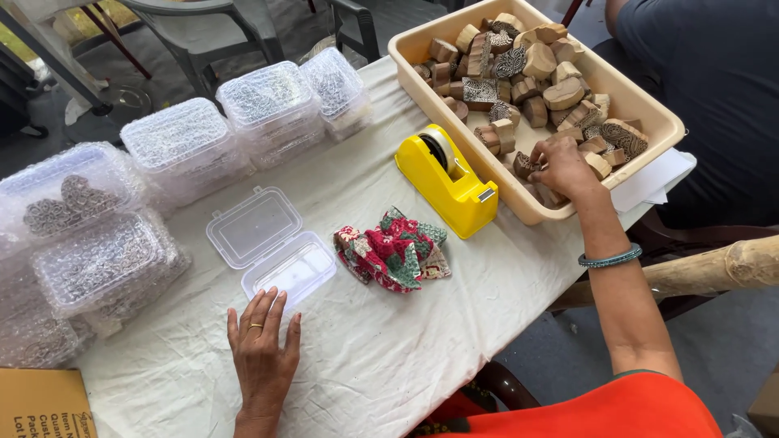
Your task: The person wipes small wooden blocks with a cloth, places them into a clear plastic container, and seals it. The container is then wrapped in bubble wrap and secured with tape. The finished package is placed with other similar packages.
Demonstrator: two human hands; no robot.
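Head view: I take the yellow tape dispenser (447,182) as my landmark; it stands on the white cloth (381,357) that covers the table. My right hand (562,168) is just beyond the dispenser, inside the beige tray (649,109), with the fingers curled down among the carved wooden blocks (527,73). I cannot tell if the fingers already close on one block, because they are hidden by the back of my hand. My left hand (261,357) lies flat on the cloth, well to the near left of the dispenser, fingers stretched and slightly apart, holding nothing. Its fingertips are almost touching the open clear plastic box (272,247). Between this box and the dispenser lies a bundle of red and green patterned fabric (393,249). Far left of the dispenser are several bubble-wrapped boxes (178,142) in a row.
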